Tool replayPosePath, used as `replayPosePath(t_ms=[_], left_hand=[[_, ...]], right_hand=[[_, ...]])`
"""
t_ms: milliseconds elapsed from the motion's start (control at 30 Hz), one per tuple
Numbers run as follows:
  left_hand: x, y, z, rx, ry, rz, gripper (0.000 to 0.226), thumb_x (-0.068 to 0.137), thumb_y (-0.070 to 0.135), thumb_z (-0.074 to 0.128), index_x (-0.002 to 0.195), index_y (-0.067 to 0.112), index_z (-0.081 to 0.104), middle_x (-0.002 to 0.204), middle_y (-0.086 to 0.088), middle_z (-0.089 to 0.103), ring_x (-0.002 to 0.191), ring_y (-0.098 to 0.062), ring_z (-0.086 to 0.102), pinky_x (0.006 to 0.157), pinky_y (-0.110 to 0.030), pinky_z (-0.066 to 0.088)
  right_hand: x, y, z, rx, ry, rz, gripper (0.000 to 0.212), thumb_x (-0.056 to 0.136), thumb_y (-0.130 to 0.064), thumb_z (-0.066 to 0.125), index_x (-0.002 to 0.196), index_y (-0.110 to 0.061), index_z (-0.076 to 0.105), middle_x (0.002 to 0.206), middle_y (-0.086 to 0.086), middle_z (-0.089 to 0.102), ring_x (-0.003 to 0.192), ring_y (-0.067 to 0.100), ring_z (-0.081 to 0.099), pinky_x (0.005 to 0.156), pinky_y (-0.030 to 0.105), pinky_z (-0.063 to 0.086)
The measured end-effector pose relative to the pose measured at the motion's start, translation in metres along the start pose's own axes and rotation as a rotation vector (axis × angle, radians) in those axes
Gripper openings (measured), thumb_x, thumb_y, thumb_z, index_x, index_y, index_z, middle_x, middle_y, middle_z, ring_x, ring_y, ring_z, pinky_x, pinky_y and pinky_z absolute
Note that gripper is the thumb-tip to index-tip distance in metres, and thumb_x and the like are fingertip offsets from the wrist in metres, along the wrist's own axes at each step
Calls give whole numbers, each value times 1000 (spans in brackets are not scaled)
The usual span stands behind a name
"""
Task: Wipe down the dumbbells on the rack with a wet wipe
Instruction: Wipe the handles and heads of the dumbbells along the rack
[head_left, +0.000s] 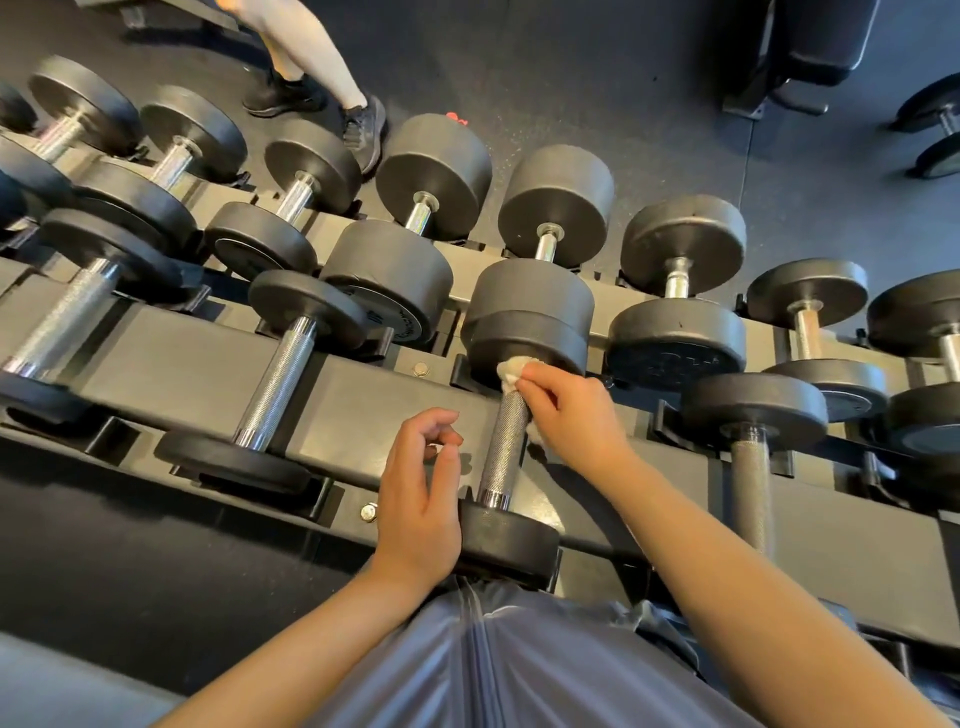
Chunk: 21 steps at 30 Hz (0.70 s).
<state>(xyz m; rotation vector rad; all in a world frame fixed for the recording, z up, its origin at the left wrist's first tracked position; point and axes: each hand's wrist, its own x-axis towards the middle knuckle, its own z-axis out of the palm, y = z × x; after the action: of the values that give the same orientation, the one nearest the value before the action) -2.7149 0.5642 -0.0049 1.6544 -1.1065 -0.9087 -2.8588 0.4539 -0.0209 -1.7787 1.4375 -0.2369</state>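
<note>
Right hand (569, 415) pinching wet wipe (511, 375) on dumbbell (506, 441) handle, left hand (418, 499) loosely curled, empty

Beyond the hands, at the top of the view, a second person's legs in pale tights (311, 47) and black trainers (365, 130) are standing on the dark speckled rubber floor (649, 130). A small red object (456, 119) is lying on that floor just right of the trainers; what it is cannot be told. Far up and to the right of the hands, a black padded bench (810, 41) is standing on a dark metal frame.
</note>
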Motion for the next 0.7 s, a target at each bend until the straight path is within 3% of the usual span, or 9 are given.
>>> replayPosePath(t_ms=[67, 167, 333, 433, 500, 567, 600, 633, 700], left_hand=[[1, 0, 0, 3, -3, 3, 24, 90, 33, 39, 111, 35, 49, 97, 11, 56, 92, -3, 54, 81, -9, 40], [1, -2, -1, -2, -12, 18, 24, 90, 33, 39, 112, 35, 49, 96, 10, 56, 92, -4, 54, 81, -10, 40], [2, -2, -1, -8, -29, 12, 23, 90, 34, 40, 111, 35, 48, 96, 8, 57, 91, -4, 55, 80, -9, 40], [1, -1, -2, -7, -35, 6, 22, 89, 36, 40, 109, 37, 48, 94, 8, 57, 89, -1, 55, 78, -7, 39], [0, 0, -3, -17, -37, -3, 22, 88, 37, 40, 108, 37, 48, 94, 9, 57, 89, 0, 55, 77, -7, 39], [0, 1, -3, -21, -45, -7, 21, 89, 37, 40, 108, 37, 49, 95, 10, 57, 90, -1, 55, 77, -8, 40], [0, 1, -3, -20, -49, -9, 20, 90, 35, 42, 108, 37, 49, 96, 10, 57, 90, -2, 55, 77, -8, 40], [0, 2, -3, -20, -51, -12, 19, 91, 32, 43, 108, 37, 49, 95, 11, 57, 90, -1, 55, 77, -8, 41], [1, 2, -2, -22, -46, -13, 20, 91, 27, 44, 108, 37, 48, 94, 9, 57, 88, 0, 55, 76, -7, 40]], right_hand=[[-8, -1, 2, 230, -138, 46, 15, 97, -29, 50, 93, -27, 65, 84, -7, 63, 77, 7, 59, 73, 24, 47], [-28, -2, 3, 242, -399, -67, 22, 96, -25, 52, 77, -20, 63, 73, -5, 58, 69, 8, 56, 74, 27, 49], [-43, -4, -7, 242, -694, -48, 23, 96, -22, 55, 86, -5, 67, 79, 11, 60, 72, 16, 54, 76, 29, 46], [-40, -3, -15, 329, -497, 42, 24, 96, -19, 52, 81, -5, 64, 63, -1, 52, 58, 6, 47, 62, 22, 43], [-34, -6, -18, 631, -255, 228, 19, 96, -13, 51, 82, -8, 63, 64, -1, 55, 56, 7, 49, 59, 23, 42], [-30, -9, -20, 1080, -167, 388, 13, 91, -1, 54, 94, -12, 60, 88, 11, 62, 77, 17, 58, 74, 31, 50], [-27, -11, -18, 1232, -141, 449, 23, 87, 6, 56, 102, -12, 58, 102, 15, 61, 88, 21, 61, 83, 33, 52], [-26, -14, -15, 1267, -123, 483, 33, 84, 10, 57, 108, -13, 55, 112, 17, 60, 95, 24, 62, 85, 33, 53], [-28, -16, -1, 1045, -66, 499, 45, 82, 8, 60, 121, -13, 51, 117, 19, 59, 94, 23, 62, 78, 28, 55]])
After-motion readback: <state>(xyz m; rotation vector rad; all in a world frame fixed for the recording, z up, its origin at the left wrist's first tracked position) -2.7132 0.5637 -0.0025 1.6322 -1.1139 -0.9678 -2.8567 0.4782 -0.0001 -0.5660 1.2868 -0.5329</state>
